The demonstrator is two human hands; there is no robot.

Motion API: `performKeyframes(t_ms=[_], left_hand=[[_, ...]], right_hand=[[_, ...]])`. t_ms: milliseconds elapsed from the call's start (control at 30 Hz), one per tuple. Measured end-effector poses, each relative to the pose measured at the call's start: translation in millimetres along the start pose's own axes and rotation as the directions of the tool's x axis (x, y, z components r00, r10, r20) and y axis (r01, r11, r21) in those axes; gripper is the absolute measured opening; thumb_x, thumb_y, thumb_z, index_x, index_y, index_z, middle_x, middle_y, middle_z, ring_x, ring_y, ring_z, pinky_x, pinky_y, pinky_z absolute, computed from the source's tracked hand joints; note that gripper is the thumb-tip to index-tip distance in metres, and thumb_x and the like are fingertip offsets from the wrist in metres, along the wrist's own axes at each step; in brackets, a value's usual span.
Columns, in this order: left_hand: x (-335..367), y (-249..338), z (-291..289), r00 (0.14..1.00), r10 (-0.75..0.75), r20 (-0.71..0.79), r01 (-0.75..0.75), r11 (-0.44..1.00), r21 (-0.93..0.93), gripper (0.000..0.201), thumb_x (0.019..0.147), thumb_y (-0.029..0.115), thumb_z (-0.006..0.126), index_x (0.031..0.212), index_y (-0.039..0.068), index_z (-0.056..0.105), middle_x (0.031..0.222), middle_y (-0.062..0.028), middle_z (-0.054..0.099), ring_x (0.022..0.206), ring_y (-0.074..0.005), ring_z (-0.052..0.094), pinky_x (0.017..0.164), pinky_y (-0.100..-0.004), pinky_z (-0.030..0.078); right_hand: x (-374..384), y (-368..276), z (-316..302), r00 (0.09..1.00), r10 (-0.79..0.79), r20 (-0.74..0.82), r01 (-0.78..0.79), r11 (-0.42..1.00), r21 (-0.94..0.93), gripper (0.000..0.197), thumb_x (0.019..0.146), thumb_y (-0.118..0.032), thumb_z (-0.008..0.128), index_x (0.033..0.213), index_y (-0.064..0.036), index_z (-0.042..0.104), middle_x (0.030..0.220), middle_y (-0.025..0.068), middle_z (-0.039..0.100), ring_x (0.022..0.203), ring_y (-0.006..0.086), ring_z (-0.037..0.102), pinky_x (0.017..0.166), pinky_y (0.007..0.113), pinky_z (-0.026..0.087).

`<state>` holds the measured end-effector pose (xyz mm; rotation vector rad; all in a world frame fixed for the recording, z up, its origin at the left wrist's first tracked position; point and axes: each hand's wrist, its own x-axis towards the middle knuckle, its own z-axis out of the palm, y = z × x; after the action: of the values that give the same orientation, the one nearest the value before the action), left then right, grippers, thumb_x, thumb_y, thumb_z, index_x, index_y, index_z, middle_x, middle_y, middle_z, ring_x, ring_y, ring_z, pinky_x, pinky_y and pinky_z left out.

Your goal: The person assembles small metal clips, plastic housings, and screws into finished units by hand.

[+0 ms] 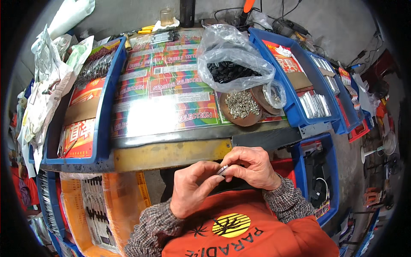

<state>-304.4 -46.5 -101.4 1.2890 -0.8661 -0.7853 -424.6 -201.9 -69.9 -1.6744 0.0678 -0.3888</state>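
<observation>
Close in front of me, just below the table's front edge, my left hand (191,187) and my right hand (253,168) meet at the fingertips. Pinched between them is a small silvery part (221,170) with a dark line on it; the fingers cover most of it, so its kind does not show. Both hands are closed. Beyond them on the table, a round brown dish (246,121) holds a heap of tiny metal fittings (241,104). Behind the dish stands a clear plastic bag (220,43) of small black pieces (233,71).
Blue trays flank the colourful printed tabletop (162,96): a left tray (105,128) with cardboard and dark strands, a right tray (280,73) with silvery tubes (314,106). An orange crate (124,190) stands low left; a blue bin (334,171) sits low right.
</observation>
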Motion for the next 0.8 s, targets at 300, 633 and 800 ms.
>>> performKeyframes(t_ms=[300, 633, 800], left_hand=[[12.2, 13.2, 5.9, 0.92, 0.376, -0.111, -0.274, 0.82, 0.503, 0.015, 0.08, 0.0, 0.072, 0.093, 0.001, 0.065, 0.075, -0.0082, 0.064, 0.064, -0.0151, 0.062, 0.057, -0.0264, 0.048], [15.1, 15.2, -11.1, 0.939, 0.342, -0.028, -0.263, 0.769, 0.582, 0.019, 0.075, -0.003, 0.07, 0.092, 0.002, 0.063, 0.075, -0.0128, 0.061, 0.065, -0.0303, 0.061, 0.058, -0.0365, 0.048], [20.2, 13.1, -17.0, 0.92, 0.386, -0.068, -0.282, 0.772, 0.57, 0.017, 0.075, -0.003, 0.07, 0.09, 0.003, 0.066, 0.069, -0.0101, 0.059, 0.054, -0.0237, 0.054, 0.05, -0.0324, 0.042]], right_hand=[[12.6, 2.6, 3.0, 0.993, -0.012, -0.114, 0.011, 1.0, -0.008, 0.01, 0.089, -0.001, 0.065, 0.097, 0.0047, 0.062, 0.089, 0.0065, 0.063, 0.068, 0.0093, 0.063, 0.059, 0.022, 0.052], [102.7, -29.1, -75.2, 0.96, -0.281, 0.016, 0.159, 0.495, -0.854, 0.009, 0.083, -0.007, 0.064, 0.089, 0.0009, 0.065, 0.081, 0.0142, 0.063, 0.074, 0.0287, 0.062, 0.067, 0.036, 0.048], [150.8, -1.3, -112.3, 0.957, -0.288, 0.022, 0.103, 0.269, -0.958, 0.01, 0.08, -0.004, 0.064, 0.089, -0.0015, 0.065, 0.085, 0.0152, 0.061, 0.079, 0.0341, 0.062, 0.067, 0.04, 0.048]])
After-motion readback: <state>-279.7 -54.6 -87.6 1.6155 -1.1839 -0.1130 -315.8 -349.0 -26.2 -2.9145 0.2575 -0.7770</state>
